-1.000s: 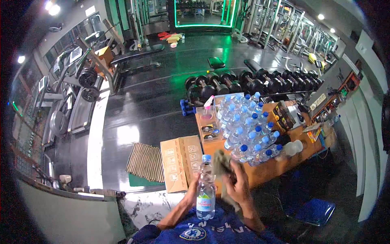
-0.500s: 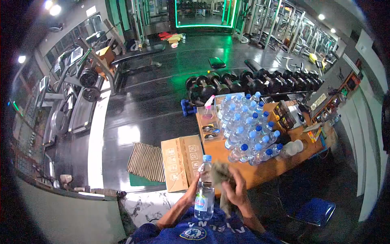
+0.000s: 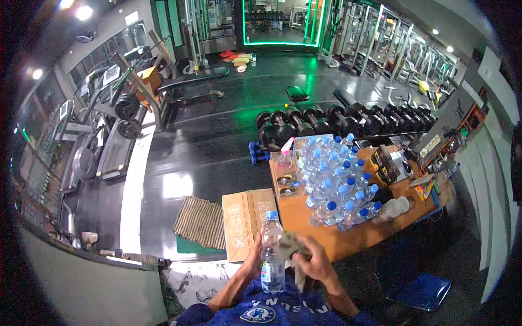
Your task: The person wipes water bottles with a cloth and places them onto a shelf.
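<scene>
The person's left hand [image 3: 254, 255] holds a clear plastic bottle with a light blue cap [image 3: 273, 276], its fingers curled around the bottle's side. The bottle stands upright in front of the chest, just off the near left corner of the orange-brown wooden tabletop [image 3: 296, 217]. The right hand [image 3: 314, 263] grips a crumpled grey-beige cloth [image 3: 288, 248], its fingers pinching the bunched fabric; the cloth seems to touch the bottle's upper right side, though blur makes the contact uncertain. A crowd of clear plastic bottles with blue caps [image 3: 342, 190] fills the middle of the tabletop. A clear plastic organiser [image 3: 287, 187] sits along its left edge, and translucent white cups [image 3: 397, 206] stand toward its near edge, right of the crowd.
</scene>
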### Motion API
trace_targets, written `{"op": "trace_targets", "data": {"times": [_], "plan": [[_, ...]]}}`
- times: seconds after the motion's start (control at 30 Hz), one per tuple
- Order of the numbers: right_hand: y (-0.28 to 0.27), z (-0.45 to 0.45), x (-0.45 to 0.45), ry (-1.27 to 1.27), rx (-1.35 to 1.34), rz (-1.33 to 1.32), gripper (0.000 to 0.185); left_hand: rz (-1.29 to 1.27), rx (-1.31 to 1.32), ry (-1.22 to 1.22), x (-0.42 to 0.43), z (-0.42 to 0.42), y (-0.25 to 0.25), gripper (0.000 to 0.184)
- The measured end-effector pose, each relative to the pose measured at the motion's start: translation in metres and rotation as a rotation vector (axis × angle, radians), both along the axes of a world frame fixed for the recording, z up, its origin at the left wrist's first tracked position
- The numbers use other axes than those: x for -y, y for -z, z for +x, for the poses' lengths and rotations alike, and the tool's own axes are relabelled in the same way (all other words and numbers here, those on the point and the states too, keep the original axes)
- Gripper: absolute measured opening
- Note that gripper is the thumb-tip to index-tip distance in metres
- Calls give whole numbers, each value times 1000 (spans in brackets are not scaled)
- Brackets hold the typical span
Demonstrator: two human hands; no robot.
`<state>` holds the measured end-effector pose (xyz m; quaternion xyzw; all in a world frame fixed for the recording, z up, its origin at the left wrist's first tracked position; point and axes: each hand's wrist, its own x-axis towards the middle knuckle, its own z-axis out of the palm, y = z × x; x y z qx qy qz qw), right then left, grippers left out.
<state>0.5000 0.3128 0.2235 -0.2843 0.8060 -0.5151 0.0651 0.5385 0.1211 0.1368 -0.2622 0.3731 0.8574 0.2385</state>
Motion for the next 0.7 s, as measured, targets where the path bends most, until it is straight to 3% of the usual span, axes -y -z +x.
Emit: {"op": "trace_targets", "data": {"times": [0.07, 0.1, 0.2, 0.27, 0.4, 0.43, 0.5, 0.67, 0.7], "plan": [[-4, -12, 10, 209, -17, -180, 48, -21, -112, -11, -5, 2, -2, 84], [-3, -19, 20, 325, -191, -155, 45, -10, -163, -18, -6, 2, 3, 86], [1, -24, 38, 249, -240, 36, 42, -66, -168, -30, -23, 0, -53, 87], [-1, -12, 39, 238, -199, 23, 41, -125, -108, -23, -25, -4, -70, 88], [-10, 15, 17, 91, -123, 75, 41, 166, -140, -73, -13, -9, -19, 85], [-10, 16, 9, 45, -101, 72, 42, 167, -149, -86, -12, -10, -21, 72], [-2, 7, -11, -27, -8, 18, 41, 125, -178, -42, -7, -12, 2, 69], [-4, -35, 20, 456, -232, -225, 35, 253, -190, 17, -20, -11, -4, 65], [1, -39, 25, 434, -252, -101, 34, 232, -185, 10, -25, -9, -19, 67]]}}
